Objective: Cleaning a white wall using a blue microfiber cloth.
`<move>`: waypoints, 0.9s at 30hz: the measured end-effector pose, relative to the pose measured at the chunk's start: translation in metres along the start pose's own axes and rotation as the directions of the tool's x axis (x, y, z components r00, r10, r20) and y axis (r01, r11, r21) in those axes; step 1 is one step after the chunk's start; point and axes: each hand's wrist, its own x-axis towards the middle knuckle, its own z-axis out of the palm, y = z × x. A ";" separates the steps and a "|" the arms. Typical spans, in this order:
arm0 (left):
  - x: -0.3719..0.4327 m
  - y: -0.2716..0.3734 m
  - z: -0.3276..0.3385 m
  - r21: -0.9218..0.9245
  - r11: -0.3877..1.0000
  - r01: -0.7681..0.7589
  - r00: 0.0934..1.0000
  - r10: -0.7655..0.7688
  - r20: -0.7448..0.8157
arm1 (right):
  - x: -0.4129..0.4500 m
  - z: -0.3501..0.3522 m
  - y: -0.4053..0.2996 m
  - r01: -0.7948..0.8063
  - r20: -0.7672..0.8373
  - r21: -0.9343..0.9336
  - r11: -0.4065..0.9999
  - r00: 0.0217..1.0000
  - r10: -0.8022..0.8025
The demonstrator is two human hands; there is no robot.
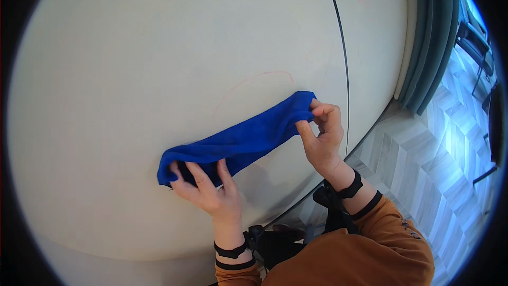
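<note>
A blue cloth [242, 135], folded into a long strip, lies against a pale wall panel [119, 67]. My left hand [210, 190] is at the cloth's lower left end, its fingers spread and partly tucked under the fold. At the upper right end, my right hand [321, 135] pinches the cloth's edge between thumb and fingers. A faint reddish curved mark [262, 74] shows on the panel just above the cloth. Some fingertips are hidden by the fabric.
A dark vertical seam [341, 39] crosses the panel right of the cloth. Farther right hangs a grey-green curtain [430, 39]. Herringbone-patterned flooring [412, 155] meets the panel's bottom edge, and dark chairs [474, 43] stand at the far right.
</note>
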 end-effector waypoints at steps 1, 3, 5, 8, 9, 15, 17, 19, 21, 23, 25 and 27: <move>0.008 0.003 0.001 -0.058 0.998 0.032 0.999 -0.032 0.007 | 0.003 0.001 0.003 0.027 0.010 0.018 0.999 1.000 -0.027; 0.016 0.005 0.002 -0.075 0.997 0.035 0.999 -0.033 0.029 | 0.011 0.000 0.005 0.092 -0.010 -0.056 0.994 0.996 -0.093; 0.022 0.007 0.004 -0.091 0.995 0.040 0.998 -0.035 0.049 | 0.019 0.001 0.003 0.157 -0.022 -0.129 0.979 0.987 -0.161; 0.018 0.009 0.008 -0.139 0.986 0.091 0.996 -0.088 0.029 | 0.022 0.007 -0.005 0.283 0.052 -0.228 0.932 0.959 -0.279; 0.019 0.010 0.011 -0.118 0.989 0.091 0.996 -0.091 0.004 | 0.025 0.009 -0.008 0.365 0.091 -0.300 0.881 0.931 -0.355; 0.011 0.007 0.014 0.033 0.999 0.018 0.999 -0.019 0.031 | 0.019 0.011 0.002 0.447 0.247 -0.358 0.820 0.892 -0.378; 0.010 0.009 0.012 0.067 0.997 -0.038 0.998 0.034 0.057 | 0.019 0.012 0.002 0.466 0.333 -0.403 0.788 0.876 -0.348; 0.010 0.015 0.010 0.124 0.990 -0.060 0.992 0.045 0.121 | 0.020 0.015 0.000 0.481 0.373 -0.378 0.791 0.861 -0.345; 0.005 0.013 0.019 0.071 0.996 -0.060 0.989 0.049 0.143 | 0.018 0.022 -0.002 0.453 0.338 -0.347 0.821 0.877 -0.341; 0.003 0.012 0.026 0.017 0.998 -0.058 0.985 0.055 0.163 | 0.019 0.027 -0.006 0.453 0.354 -0.391 0.801 0.878 -0.323; 0.006 0.014 0.031 -0.012 0.996 -0.093 0.987 0.093 0.132 | 0.022 0.030 -0.009 0.454 0.373 -0.435 0.778 0.877 -0.303; 0.012 0.018 0.030 -0.014 0.997 -0.082 0.974 0.083 0.210 | 0.027 0.033 -0.009 0.521 0.443 -0.459 0.719 0.836 -0.323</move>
